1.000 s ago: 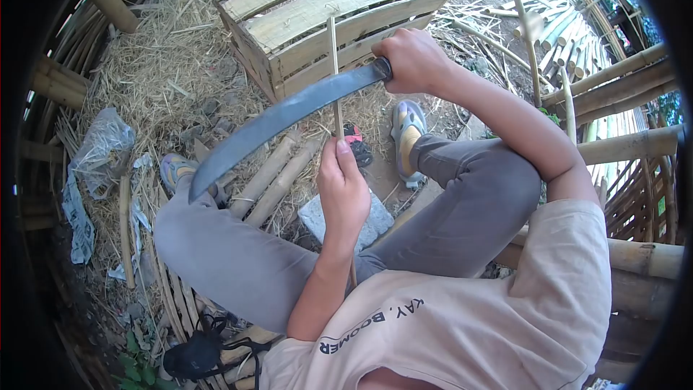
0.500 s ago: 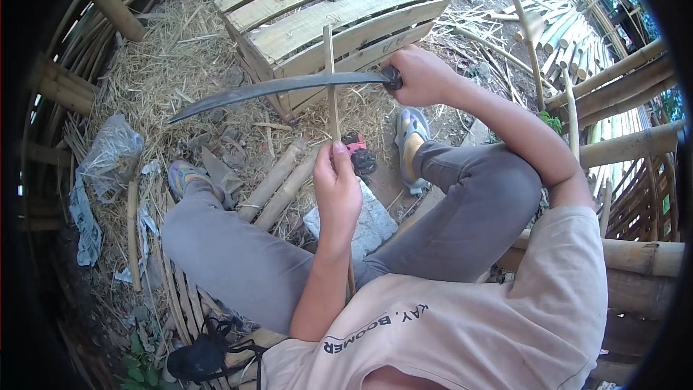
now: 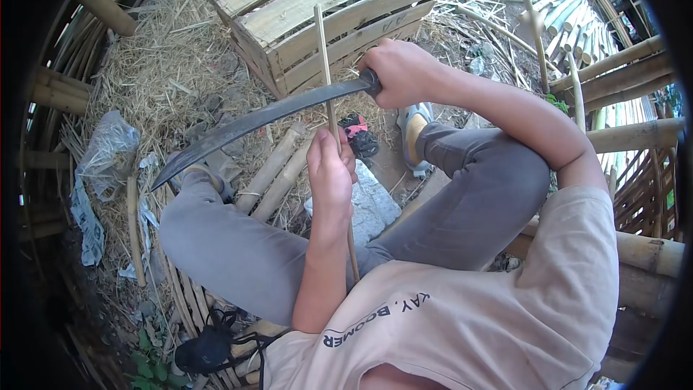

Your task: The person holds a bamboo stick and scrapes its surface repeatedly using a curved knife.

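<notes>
My right hand (image 3: pixel 406 74) is closed around the dark handle of a machete (image 3: pixel 263 117) with a long, curved blade. The blade reaches left, its tip low above my left foot. It crosses a thin bamboo strip (image 3: pixel 322 37) just above my left hand (image 3: pixel 331 170); whether the edge bites into the strip cannot be made out. Thumb and fingers of my left hand are wrapped round the strip, which stands nearly upright. Its lower end runs down past my wrist to my shirt.
A slatted wooden crate (image 3: pixel 325 11) stands ahead on straw-covered ground. Bamboo poles (image 3: pixel 278 170) and a pale stone block (image 3: pixel 369 206) lie between my legs. To the left is a clear plastic bag (image 3: pixel 112 148). Bamboo rails (image 3: pixel 635 137) enclose the right side.
The machete has come closer to my left hand along the strip, and its tip has dropped. My right hand has shifted left. The strip leans slightly more to the left.
</notes>
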{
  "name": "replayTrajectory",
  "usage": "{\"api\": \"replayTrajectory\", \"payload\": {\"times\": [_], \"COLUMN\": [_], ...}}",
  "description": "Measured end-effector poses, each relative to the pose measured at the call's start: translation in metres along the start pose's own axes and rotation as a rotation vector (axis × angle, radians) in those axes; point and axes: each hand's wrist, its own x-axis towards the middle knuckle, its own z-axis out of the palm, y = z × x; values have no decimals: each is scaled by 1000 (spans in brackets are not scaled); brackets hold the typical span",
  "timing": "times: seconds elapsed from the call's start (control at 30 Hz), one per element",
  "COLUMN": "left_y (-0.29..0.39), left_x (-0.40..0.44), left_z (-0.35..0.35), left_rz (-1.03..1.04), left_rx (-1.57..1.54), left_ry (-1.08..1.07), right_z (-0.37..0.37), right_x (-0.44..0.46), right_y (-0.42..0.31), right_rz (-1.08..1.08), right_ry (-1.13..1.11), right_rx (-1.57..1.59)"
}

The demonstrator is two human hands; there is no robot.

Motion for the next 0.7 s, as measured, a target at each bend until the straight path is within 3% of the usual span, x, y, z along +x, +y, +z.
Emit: {"api": "replayTrajectory", "payload": {"times": [0.4,0.5,0.7], "left_y": [-4,4,4], "left_x": [-7,-9,-14], "left_z": [8,11,4], "left_rz": [67,49,93], "left_rx": [65,82,79], "left_ry": [-81,-75,-101], "right_z": [-14,-25,-26], "right_x": [2,5,3], "right_y": [9,3,44], "right_rz": [-65,-5,61], "right_ry": [88,19,245], "right_rx": [-165,-196,-216]}}
